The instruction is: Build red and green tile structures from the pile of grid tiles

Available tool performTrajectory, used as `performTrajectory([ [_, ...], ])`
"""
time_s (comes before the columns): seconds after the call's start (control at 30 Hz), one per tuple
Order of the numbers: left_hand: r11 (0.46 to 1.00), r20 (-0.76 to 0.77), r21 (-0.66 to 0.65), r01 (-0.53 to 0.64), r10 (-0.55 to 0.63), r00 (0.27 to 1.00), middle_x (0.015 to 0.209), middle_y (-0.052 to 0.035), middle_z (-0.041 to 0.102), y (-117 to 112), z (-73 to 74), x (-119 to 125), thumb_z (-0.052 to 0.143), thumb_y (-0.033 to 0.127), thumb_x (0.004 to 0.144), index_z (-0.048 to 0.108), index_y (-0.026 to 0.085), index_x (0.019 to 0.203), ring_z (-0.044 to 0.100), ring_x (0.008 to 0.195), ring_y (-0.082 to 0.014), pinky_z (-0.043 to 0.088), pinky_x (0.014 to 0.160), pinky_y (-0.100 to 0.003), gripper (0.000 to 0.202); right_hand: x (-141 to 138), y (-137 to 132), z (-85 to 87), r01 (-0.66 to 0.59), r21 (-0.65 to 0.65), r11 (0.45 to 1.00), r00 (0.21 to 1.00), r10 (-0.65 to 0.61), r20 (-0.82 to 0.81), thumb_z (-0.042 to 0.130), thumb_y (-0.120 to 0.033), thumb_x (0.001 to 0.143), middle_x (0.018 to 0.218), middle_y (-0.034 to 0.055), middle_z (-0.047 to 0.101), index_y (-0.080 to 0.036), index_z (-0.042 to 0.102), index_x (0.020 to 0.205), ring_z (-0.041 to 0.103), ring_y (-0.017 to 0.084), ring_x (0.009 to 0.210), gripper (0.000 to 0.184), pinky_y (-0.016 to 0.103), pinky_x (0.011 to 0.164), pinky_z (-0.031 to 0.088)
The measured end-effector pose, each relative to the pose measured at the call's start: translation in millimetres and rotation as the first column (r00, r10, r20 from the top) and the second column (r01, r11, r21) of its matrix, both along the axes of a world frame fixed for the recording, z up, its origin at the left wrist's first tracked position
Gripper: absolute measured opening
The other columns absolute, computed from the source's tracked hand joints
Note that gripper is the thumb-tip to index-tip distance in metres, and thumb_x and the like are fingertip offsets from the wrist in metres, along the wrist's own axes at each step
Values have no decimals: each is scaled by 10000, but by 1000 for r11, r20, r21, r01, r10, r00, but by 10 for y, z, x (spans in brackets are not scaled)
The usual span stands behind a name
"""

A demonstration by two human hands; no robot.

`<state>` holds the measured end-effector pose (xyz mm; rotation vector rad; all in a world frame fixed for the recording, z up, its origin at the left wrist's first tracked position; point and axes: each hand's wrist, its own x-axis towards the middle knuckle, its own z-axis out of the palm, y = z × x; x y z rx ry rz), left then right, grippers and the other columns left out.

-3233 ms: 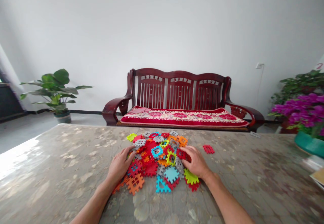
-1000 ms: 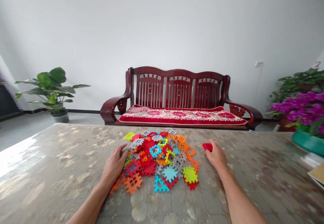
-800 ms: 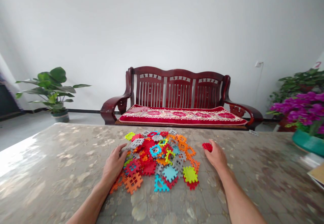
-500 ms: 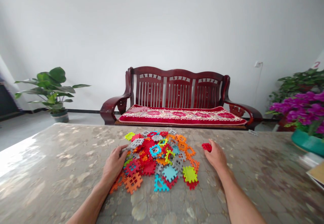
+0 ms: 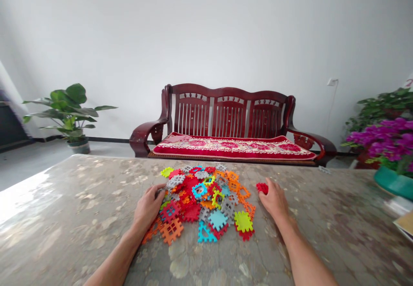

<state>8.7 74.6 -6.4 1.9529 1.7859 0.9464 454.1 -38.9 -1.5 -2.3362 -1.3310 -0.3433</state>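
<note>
Red waffle-grid tile (image 5: 262,188) lies on the tabletop beneath the curled fingertips of the right hand (image 5: 272,200), its fingers drawn together over the tile's right side; whether they are clamped on it or only resting there, I cannot tell. The left hand (image 5: 147,208) is open, its fingers apart and pointing toward 2 o'clock, their tips touching a gray tile (image 5: 172,197) at the edge of the pile of plastic waffle-grid tiles (image 5: 203,204). That jumbled, overlapping pile of red, orange, gray, cyan and lime pieces sits between the hands, nearer the left. The red tile lies apart from it at the pile's 3 o'clock, just beyond an orange tile (image 5: 243,192). An orange lattice tile (image 5: 172,231) lies at the pile's 7 o'clock edge, by the left wrist. All of this rests on a glossy marbled tabletop (image 5: 71,200). Past its far edge at 12 o'clock stands a dark red wooden bench (image 5: 226,113) with a red floral cushion (image 5: 232,147). A potted green plant (image 5: 66,109) stands at 10 o'clock, and purple orchids (image 5: 383,141) in a teal pot (image 5: 392,182) rise at 2 o'clock.
</note>
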Motion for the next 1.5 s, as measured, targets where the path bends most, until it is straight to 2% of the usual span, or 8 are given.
performTrajectory([
  [0.23, 1000, -2, -8, 29, -29, 1000, 1160, -49, 715, 3, 16, 9, 441, 437, 858, 693, 252, 1123, 660, 1062, -246, 492, 948, -345, 410, -112, -60, 89, 25, -67, 997, 999, -23, 28, 518, -376, 871, 1188, 143, 630, -156, 522, 1345, 594, 299, 1084, 522, 382, 881, 450],
  [0.4, 1000, -23, -17, 20, -20, 1000, 1166, -53, 716, -19, 36, 28, 435, 415, 867, 680, 252, 1144, 660, 1069, -256, 494, 936, -357, 405, -143, -91, 131, 16, -48, 999, 998, -12, 66, 502, -385, 887, 1232, 127, 624, -189, 560, 1307, 577, 300, 1106, 467, 395, 885, 437],
  [0.63, 999, -33, -23, 38, -39, 999, 1174, -50, 706, -38, 50, 41, 427, 414, 873, 673, 254, 1157, 654, 1073, -249, 484, 951, -350, 409, -109, -94, 64, -52, 125, 991, 996, 42, 78, 478, -306, 892, 1214, 91, 644, -199, 624, 1212, 556, 255, 1100, 367, 369, 924, 402],
  [0.8, 998, -39, -36, 48, -49, 998, 1179, -52, 698, -41, 54, 43, 419, 399, 881, 659, 246, 1176, 644, 1084, -236, 468, 972, -338, 410, -121, -103, 27, -142, 262, 955, 986, 113, 122, 483, -256, 880, 1139, 72, 676, -201, 666, 1113, 568, 236, 1023, 301, 361, 891, 399],
  [0.93, 998, -56, -59, 37, -40, 998, 1203, -54, 690, -48, 71, 54, 412, 383, 892, 649, 246, 1193, 638, 1100, -229, 464, 967, -326, 408, -149, -121, 34, -194, 312, 930, 973, 142, 182, 488, -234, 882, 1083, 63, 692, -208, 683, 1069, 574, 229, 967, 272, 350, 842, 395],
  [1.13, 998, -83, -58, 20, -25, 996, 1210, -50, 694, -70, 116, 72, 422, 370, 892, 657, 254, 1192, 650, 1092, -240, 479, 934, -328, 399, -211, -143, 61, -279, 311, 908, 943, 198, 267, 495, -181, 880, 1054, 61, 702, -212, 689, 1037, 571, 222, 945, 252, 342, 838, 381],
  [1.3, 998, -104, -67, 18, -25, 994, 1209, -59, 694, -105, 165, 92, 417, 372, 902, 657, 250, 1197, 647, 1093, -249, 477, 927, -338, 399, -278, -137, 74, -356, 257, 898, 905, 263, 334, 493, -121, 869, 1025, 56, 712, -209, 695, 1022, 570, 218, 932, 268, 339, 846, 379],
  [1.5, 998, -96, -54, 19, -24, 995, 1222, -54, 691, -120, 177, 100, 430, 372, 902, 660, 255, 1185, 645, 1103, -248, 476, 927, -336, 382, -324, -122, 99, -451, 199, 870, 878, 392, 274, 468, -68, 828, 1011, 58, 721, -214, 704, 1000, 587, 224, 943, 326, 355, 848, 407],
])
